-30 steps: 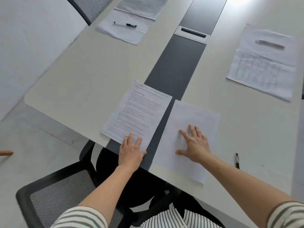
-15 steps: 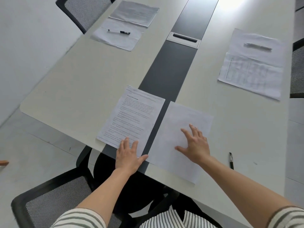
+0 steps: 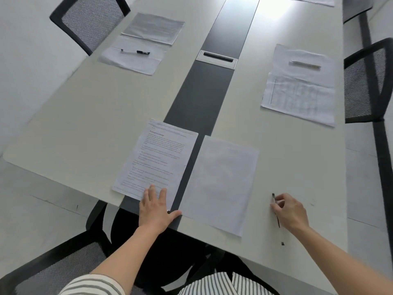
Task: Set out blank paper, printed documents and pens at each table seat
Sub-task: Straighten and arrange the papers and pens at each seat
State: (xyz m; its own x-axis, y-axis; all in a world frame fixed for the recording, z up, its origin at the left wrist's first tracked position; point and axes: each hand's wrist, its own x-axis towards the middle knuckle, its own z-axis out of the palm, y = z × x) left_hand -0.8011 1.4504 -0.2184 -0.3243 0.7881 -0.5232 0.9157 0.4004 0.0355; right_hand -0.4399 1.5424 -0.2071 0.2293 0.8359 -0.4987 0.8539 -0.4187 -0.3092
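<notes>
The person's left hand (image 3: 156, 209) lies flat on the near edge of a printed document (image 3: 158, 158), its fingers (image 3: 152, 192) straight and released and the thumb spread out to the right. The document sits at the near end of the pale worktop (image 3: 85, 124), partly over the dark strip (image 3: 202, 92) that runs down the middle. Just beside it to the right, not overlapping, lies a blank sheet (image 3: 221, 182), also partly on the strip.

To the right of the blank sheet, the right hand (image 3: 291, 212) has its fingers (image 3: 285, 198) curled and grasping a dark pen (image 3: 278, 221) near its far end; the pen points along the worktop towards the person.

At the far left seat a printed page (image 3: 153, 27) and a plain sheet (image 3: 131, 58) lie side by side, with a second pen (image 3: 136, 52) on the plain sheet. At the right seat a pale pen (image 3: 305, 65) rests on a white sheet (image 3: 304, 54), next to a page with a printed grid (image 3: 297, 99). Black mesh chairs (image 3: 89, 18) stand around the worktop
</notes>
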